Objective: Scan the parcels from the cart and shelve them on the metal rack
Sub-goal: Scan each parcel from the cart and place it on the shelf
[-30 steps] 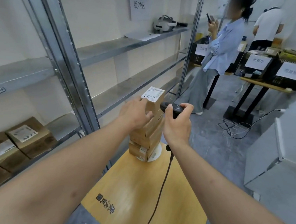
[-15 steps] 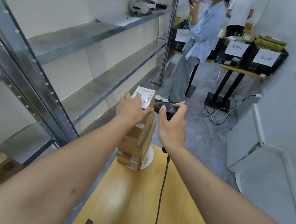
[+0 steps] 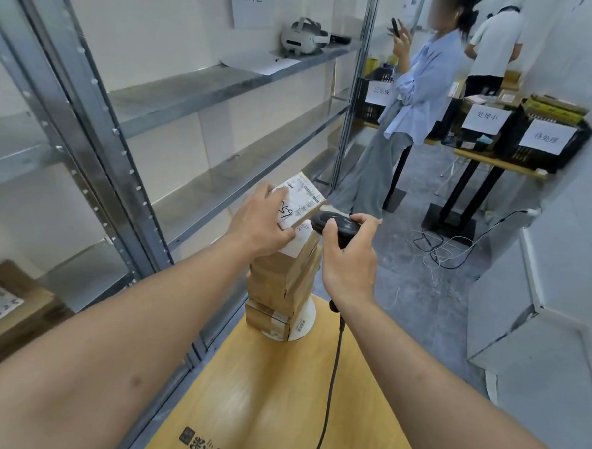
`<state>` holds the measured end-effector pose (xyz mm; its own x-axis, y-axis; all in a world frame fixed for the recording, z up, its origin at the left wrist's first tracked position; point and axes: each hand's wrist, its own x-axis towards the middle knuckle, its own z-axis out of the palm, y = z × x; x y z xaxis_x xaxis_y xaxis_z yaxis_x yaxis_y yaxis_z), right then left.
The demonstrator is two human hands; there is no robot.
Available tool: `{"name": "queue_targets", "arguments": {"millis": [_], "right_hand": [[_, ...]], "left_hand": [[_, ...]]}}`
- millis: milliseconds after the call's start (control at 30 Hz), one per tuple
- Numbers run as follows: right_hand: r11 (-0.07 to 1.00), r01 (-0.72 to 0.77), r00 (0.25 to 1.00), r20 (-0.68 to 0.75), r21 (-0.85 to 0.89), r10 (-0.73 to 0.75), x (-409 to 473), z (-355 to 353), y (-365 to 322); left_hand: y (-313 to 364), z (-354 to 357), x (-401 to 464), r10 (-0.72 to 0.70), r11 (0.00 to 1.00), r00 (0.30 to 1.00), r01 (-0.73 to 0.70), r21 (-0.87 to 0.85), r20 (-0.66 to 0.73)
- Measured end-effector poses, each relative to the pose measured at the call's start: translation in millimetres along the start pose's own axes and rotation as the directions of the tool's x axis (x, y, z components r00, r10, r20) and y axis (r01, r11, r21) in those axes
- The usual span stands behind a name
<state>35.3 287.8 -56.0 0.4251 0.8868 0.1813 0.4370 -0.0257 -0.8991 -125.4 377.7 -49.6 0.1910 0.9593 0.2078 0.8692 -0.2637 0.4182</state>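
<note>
Lifted and tilted since a moment ago, top parcel [image 3: 301, 199] sits in left hand [image 3: 260, 224] above the stack [image 3: 283, 285], far on the surface [image 3: 278, 395]; right hand [image 3: 349, 258] grips the scanner [image 3: 334, 223]. Likely light, stiff cardboard; hold its edges.

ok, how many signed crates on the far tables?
3. Left crate behind the standing person, middle crate, right crate at the table's end. More may be hidden behind the two people.
</note>
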Motion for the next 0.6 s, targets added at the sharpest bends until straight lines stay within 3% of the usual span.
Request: {"name": "queue_targets", "arguments": {"millis": [267, 600], "right_hand": [[0.982, 0.179, 0.969, 0.18, -0.056, -0.166, -61, -13, -12], [0.919, 0.393, 0.853, 0.389, -0.039, -0.349, -138, -2, -31]], "left_hand": [[-21, -33, -84, 0.062, 0.994, 0.994, -0.053, 0.095, -0.089], [-57, -75, -208, -0.127, 0.966, 0.979, 0.158, 0.204, -0.159]]}}
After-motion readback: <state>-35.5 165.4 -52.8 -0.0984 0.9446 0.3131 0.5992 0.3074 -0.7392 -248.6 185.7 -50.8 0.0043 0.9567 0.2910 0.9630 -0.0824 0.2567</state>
